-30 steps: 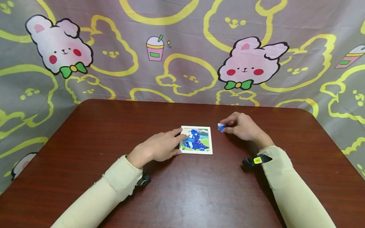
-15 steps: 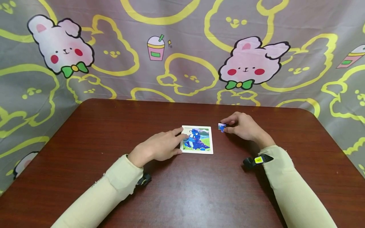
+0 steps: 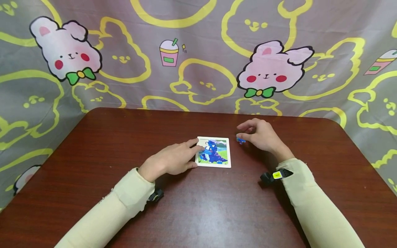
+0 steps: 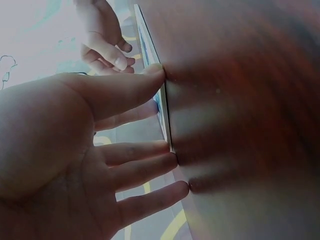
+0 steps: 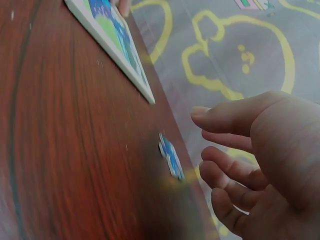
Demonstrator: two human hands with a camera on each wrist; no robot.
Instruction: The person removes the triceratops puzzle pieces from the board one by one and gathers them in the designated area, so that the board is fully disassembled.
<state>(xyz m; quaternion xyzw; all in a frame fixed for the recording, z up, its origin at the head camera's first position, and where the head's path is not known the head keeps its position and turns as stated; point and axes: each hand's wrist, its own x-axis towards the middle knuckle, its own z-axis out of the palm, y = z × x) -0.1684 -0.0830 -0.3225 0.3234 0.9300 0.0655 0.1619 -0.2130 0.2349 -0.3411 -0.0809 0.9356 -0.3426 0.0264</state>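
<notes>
A square jigsaw puzzle (image 3: 217, 166) with a white border and a blue dinosaur picture lies flat on the table. My left hand (image 3: 170, 159) rests along its left side. The thumb touches the near left corner, the fingers are fairly straight, and the index finger lies on the picture. The upper left part of the picture shows a pale patch beside that finger. To the right of the puzzle, a small blue puzzle piece (image 5: 171, 157) lies on the tabletop. My right hand (image 3: 262, 136) hovers just beside it, its loosely bent fingers apart from the piece in the right wrist view.
The dark reddish-brown table (image 3: 186, 213) has rounded far corners. Behind it hangs a grey cloth (image 3: 198, 44) printed with rabbits and yellow outlines. A black strap with a yellow label (image 3: 277, 175) sits at my right wrist, and another black strap (image 3: 156, 195) at my left.
My right hand has let go of the puzzle piece it was pinching, and its fingers have risen off it. The piece now lies flat. My left hand has stayed on the puzzle.
</notes>
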